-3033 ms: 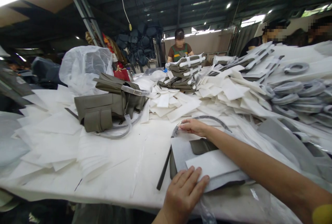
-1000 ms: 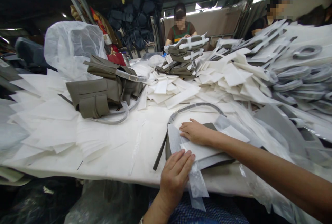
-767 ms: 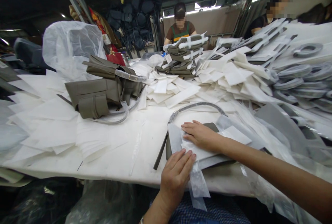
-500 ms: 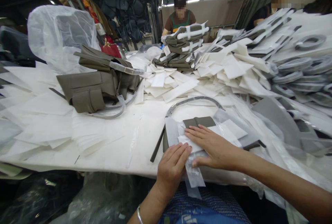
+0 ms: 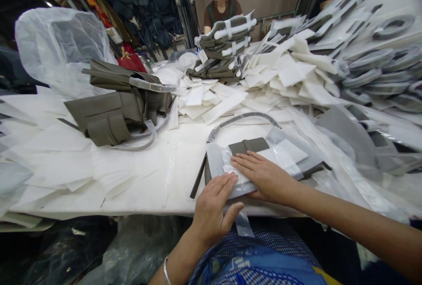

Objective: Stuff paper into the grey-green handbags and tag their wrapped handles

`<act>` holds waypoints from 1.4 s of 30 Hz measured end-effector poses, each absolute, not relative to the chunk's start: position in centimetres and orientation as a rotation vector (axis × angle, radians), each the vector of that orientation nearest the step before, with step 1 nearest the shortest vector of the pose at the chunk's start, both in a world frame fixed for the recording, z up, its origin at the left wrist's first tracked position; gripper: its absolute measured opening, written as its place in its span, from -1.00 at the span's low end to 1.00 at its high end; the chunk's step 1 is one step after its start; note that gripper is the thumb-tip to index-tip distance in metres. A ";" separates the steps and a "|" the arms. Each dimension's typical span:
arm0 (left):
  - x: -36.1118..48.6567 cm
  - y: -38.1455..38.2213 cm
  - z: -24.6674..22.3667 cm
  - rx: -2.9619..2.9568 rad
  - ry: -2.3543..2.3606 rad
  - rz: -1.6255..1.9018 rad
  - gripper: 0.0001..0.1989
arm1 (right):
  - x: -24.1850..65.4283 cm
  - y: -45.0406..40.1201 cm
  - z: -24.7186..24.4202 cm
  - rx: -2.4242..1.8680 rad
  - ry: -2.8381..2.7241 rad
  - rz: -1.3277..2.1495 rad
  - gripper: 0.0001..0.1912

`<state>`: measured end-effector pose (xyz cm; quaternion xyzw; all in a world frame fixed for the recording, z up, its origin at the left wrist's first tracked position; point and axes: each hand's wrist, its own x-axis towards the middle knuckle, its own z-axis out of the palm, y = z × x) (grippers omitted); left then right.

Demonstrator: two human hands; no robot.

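Resting left hand point(image 5: 214, 203) and right hand point(image 5: 260, 173) flat, open, gripping nothing, on padded bag point(image 5: 239, 147) near table's point(image 5: 153, 188) front edge; bares olive pocket point(image 5: 257, 144), mostly hidden a second ago, suggesting settled padding point(image 5: 292, 151).

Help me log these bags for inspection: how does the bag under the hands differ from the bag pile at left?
The near bag is largely covered by pale sheets, while the bag pile shows mostly bare olive material. The near bag lies flat; the bag pile is bulkier and rises higher. Both show olive material and curved grey handles.
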<state>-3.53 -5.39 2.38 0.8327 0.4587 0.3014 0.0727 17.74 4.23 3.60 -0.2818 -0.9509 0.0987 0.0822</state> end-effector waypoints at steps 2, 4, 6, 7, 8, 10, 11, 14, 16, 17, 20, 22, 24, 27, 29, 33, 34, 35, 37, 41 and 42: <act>-3.3 -5.0 1.8 2.543 1.438 0.986 -0.58 | 17.8 4.2 3.5 -0.831 -2.830 0.282 -0.18; -3.0 -4.6 1.1 2.617 1.464 1.079 -0.63 | 17.8 4.2 3.5 -0.824 -2.822 0.288 -0.18; -2.9 -4.3 0.6 2.685 1.442 1.167 -0.63 | 17.8 4.2 3.5 -0.819 -2.820 0.307 -0.18; -2.9 -4.2 0.4 2.709 1.427 1.203 -0.63 | 17.8 4.3 3.5 -0.816 -2.814 0.318 -0.19; -2.9 -4.1 0.3 2.724 1.415 1.234 -0.62 | 17.8 4.3 3.6 -0.812 -2.806 0.328 -0.19; -3.0 -4.1 0.2 2.743 1.403 1.251 -0.60 | 17.9 4.3 3.8 -0.805 -2.781 0.344 -0.20; -3.1 -4.1 0.2 2.751 1.399 1.246 -0.59 | 18.1 4.2 3.9 -0.794 -2.764 0.345 -0.21; -3.1 -4.2 0.1 2.769 1.402 1.232 -0.57 | 19.0 3.1 3.8 -0.703 -2.681 0.285 -0.20; -3.1 -4.1 0.0 2.754 1.400 1.266 -0.57 | 20.1 1.6 3.4 -0.546 -2.586 0.215 -0.23; -3.0 -4.1 -0.1 2.741 1.397 1.275 -0.58 | 20.7 0.7 3.0 -0.447 -2.550 0.191 -0.27; -3.0 -4.1 -0.1 2.712 1.382 1.264 -0.60 | 21.7 -2.1 1.2 -0.229 -2.569 0.181 -0.48; -3.0 -4.1 0.0 2.715 1.380 1.252 -0.60 | 21.5 -3.5 -0.2 -0.220 -2.632 0.167 -0.58; -3.1 -4.1 0.1 2.727 1.374 1.242 -0.61 | 20.6 -4.2 -1.5 -0.271 -2.618 0.136 -0.62; -3.2 -4.1 0.3 2.742 1.363 1.211 -0.60 | 18.9 -4.4 -2.7 -0.336 -2.461 0.124 -0.64; -3.2 -4.1 0.4 2.749 1.363 1.201 -0.59 | 18.0 -4.3 -2.9 -0.368 -2.372 0.137 -0.68; -3.1 -4.3 0.3 2.752 1.394 1.171 -0.59 | 17.6 -4.7 -2.7 -0.405 -2.287 0.178 -0.72; -3.0 -4.3 0.2 2.748 1.406 1.171 -0.59 | 17.7 -5.0 -2.7 -0.414 -2.267 0.198 -0.72; -2.9 -4.3 0.1 2.744 1.414 1.183 -0.59 | 17.7 -5.4 -2.7 -0.423 -2.248 0.222 -0.71; -2.8 -4.3 -0.1 2.736 1.425 1.223 -0.59 | 17.8 -6.3 -2.6 -0.444 -2.216 0.278 -0.69; -2.6 -4.2 -0.4 2.715 1.430 1.276 -0.60 | 17.9 -8.1 -2.2 -0.482 -2.179 0.355 -0.69; -2.6 -4.2 -0.4 2.713 1.430 1.276 -0.60 | 17.9 -8.4 -2.0 -0.485 -2.174 0.362 -0.69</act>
